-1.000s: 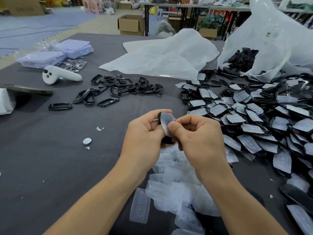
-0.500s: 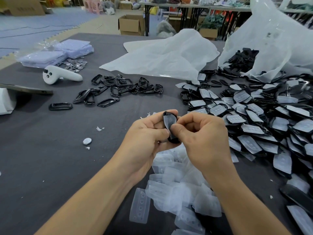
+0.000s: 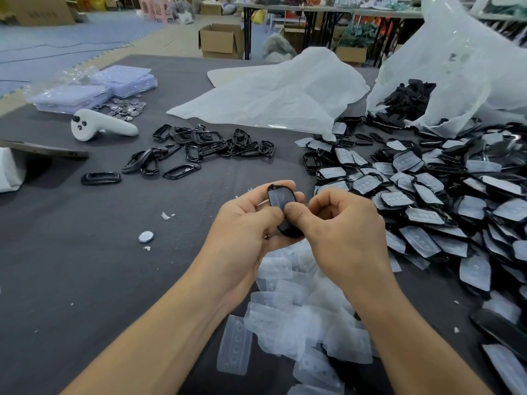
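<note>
Black shell (image 3: 282, 206) pinched between both hands.

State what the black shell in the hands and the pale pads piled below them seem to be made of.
Black shell: likely hard plastic, glossy; light glints on its rim. Pale pads: probably soft silicone, matte, translucent; overlapped layers look whiter.
</note>
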### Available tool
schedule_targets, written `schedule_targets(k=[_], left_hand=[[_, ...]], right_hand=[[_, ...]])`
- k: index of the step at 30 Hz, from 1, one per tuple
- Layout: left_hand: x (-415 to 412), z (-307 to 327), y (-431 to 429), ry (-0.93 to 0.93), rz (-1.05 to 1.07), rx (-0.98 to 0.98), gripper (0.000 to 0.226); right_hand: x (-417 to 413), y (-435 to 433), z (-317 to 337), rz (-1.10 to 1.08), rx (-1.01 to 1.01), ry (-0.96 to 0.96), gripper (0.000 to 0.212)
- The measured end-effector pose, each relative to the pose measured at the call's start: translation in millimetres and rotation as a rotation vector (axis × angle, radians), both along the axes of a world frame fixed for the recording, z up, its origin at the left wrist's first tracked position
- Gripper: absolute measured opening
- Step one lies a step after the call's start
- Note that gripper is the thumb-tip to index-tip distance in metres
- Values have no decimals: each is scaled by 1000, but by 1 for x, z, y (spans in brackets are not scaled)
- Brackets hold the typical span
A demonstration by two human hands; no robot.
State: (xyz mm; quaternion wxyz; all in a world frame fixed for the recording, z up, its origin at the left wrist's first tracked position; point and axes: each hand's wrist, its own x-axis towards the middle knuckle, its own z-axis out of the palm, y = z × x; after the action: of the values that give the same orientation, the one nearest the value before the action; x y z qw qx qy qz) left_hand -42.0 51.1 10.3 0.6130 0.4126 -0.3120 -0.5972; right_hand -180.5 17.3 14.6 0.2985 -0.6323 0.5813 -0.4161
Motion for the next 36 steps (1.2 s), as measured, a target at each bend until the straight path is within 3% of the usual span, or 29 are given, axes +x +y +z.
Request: schedule_targets(k=[8,13,26,30,36], left_hand=[[2,1,1,-194,67,42,43],[10,6,2,-322,196,12,29],[10,3,-1,-413,286,72,19],[7,2,0,-368,265,47,18],[22,2,0,-682,152,-59,31]], right_hand=[[3,1,-3,185,54,-133,13],[0,-1,-4,233,73,-148,14],[0,-2,-3,247,75,-183,6],[1,0,-2,274,75,-231,16],[-4,-3,1,334,142,-295,19]])
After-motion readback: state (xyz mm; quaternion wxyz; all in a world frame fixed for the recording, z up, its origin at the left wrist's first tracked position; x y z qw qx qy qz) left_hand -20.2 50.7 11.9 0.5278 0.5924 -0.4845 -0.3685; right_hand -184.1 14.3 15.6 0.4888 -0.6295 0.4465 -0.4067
